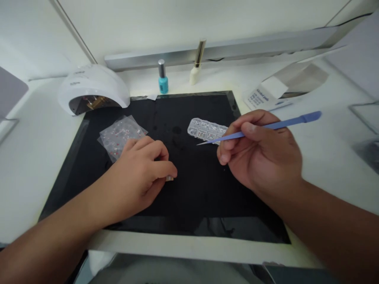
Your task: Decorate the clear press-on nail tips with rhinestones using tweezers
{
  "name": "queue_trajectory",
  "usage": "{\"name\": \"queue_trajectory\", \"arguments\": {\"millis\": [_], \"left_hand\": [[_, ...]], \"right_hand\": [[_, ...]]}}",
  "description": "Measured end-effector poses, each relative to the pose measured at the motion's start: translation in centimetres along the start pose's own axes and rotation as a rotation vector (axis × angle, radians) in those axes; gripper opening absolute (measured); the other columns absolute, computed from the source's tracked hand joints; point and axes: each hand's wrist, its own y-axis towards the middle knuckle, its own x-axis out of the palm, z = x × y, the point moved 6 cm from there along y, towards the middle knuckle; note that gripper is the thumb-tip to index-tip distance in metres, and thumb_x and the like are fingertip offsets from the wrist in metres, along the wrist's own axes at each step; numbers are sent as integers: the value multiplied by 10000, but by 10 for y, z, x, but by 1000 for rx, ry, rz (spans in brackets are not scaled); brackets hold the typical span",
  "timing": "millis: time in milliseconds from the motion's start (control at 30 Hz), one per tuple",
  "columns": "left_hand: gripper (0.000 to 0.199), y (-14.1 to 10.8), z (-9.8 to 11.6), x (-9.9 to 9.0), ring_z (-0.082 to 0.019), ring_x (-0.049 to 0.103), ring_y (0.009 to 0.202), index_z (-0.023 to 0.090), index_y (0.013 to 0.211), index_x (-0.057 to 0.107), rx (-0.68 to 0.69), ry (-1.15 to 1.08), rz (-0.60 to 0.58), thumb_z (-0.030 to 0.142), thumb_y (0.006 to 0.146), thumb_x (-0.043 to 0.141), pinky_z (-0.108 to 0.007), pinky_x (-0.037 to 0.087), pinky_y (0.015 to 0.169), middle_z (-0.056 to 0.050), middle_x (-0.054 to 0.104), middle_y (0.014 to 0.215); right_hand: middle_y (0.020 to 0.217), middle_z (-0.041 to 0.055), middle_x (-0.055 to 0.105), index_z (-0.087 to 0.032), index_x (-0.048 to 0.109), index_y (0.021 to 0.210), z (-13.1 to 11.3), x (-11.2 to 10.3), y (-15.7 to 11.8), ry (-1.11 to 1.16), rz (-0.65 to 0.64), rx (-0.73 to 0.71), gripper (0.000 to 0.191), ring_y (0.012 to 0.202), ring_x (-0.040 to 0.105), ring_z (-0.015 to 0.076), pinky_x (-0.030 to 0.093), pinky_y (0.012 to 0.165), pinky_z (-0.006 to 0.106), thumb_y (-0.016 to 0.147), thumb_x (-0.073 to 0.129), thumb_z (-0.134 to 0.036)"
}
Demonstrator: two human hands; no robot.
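My right hand (263, 154) is closed around blue tweezers (284, 123), its thumb on top of them. Their thin pale tip points left over the black mat (195, 197). My left hand (145, 169) is curled low over the mat, thumb and fingers pinched together. A small pale piece (169, 178) shows under its fingertips, mostly hidden, so its kind is unclear. Beyond the right fingers lies a clear compartment case (204, 128) with small shiny bits inside, partly covered by that hand. Clear plastic sheets or bags (121, 134) with tiny red and silvery specks lie behind the left hand.
A white nail lamp (94, 86) stands at the back left. Behind the mat are a turquoise nail polish bottle (163, 83) and a cream bottle (195, 73) with a gold cap. An opened alcohol pads box (266, 92) sits at the back right.
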Motion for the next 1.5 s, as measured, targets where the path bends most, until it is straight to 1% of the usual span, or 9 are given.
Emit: {"name": "queue_trajectory", "arguments": {"millis": [100, 233, 333, 433, 600, 800, 1067, 1267, 1500], "left_hand": [[337, -1, -2, 4, -250, 491, 900, 254, 904, 737, -29, 83, -31, 59, 913, 461, -427, 300, 745, -60, 578, 921], [341, -3, -6, 1, -251, 490, 930, 288, 993, 738, -45, 112, 8, 70, 919, 486, -443, 303, 775, -53, 583, 944], [329, -4, -8, -7, -234, 495, 934, 236, 1052, 706, -55, 70, 89, 61, 927, 457, -435, 328, 781, -63, 594, 975], [280, -3, -5, -12, -219, 497, 898, 193, 976, 678, -44, 43, 130, 57, 924, 440, -422, 330, 759, -59, 610, 938], [243, 1, 0, -3, -245, 484, 910, 197, 888, 676, -12, 94, 24, 93, 930, 461, -426, 295, 747, -62, 603, 923], [268, 1, -5, 5, -250, 477, 925, 242, 913, 715, -44, 116, -47, 96, 927, 491, -436, 281, 769, -55, 595, 937], [268, 1, -5, -2, -235, 494, 887, 214, 944, 730, -34, 35, 32, 106, 932, 486, -429, 309, 785, -55, 577, 888], [258, 2, -6, 4, -238, 503, 893, 231, 876, 717, -58, 78, -10, 86, 906, 506, -409, 263, 738, -40, 586, 858], [260, 1, -1, -2, -234, 494, 904, 215, 998, 704, -40, 46, 22, 88, 868, 517, -425, 284, 758, -55, 599, 912]], "right_hand": [[543, -21, 610, -269, 635, 695, 1, 0, 1, -4, 13, 14, 141, 383, 540, 144, 405, 356, 302, 805, 722, -282], [549, -22, 611, -268, 637, 705, 1, 1, 1, 5, -2, 17, 130, 388, 540, 142, 405, 364, 301, 814, 709, -271], [547, -22, 603, -269, 637, 695, 2, 0, 2, -6, 19, 27, 134, 398, 539, 144, 411, 372, 302, 789, 731, -289], [555, -19, 597, -271, 637, 690, 3, 0, 2, -1, 39, 38, 133, 412, 534, 146, 407, 368, 300, 775, 739, -289], [547, -15, 603, -266, 653, 680, 4, 2, 3, 17, 32, 49, 117, 407, 530, 147, 405, 365, 298, 760, 739, -259], [548, -21, 610, -268, 647, 702, 5, 1, 2, 2, 8, 58, 121, 402, 536, 147, 406, 383, 302, 787, 732, -281], [527, -22, 621, -269, 661, 684, 6, 1, 3, 19, 10, 76, 113, 389, 532, 152, 408, 372, 298, 752, 751, -282], [535, -16, 625, -258, 666, 689, 6, 2, 2, 41, 0, 73, 119, 392, 540, 144, 413, 384, 293, 797, 695, -217], [546, -22, 635, -250, 654, 725, 6, -1, 4, 64, 18, 77, 87, 403, 543, 141, 429, 393, 287, 804, 685, -232]]}}
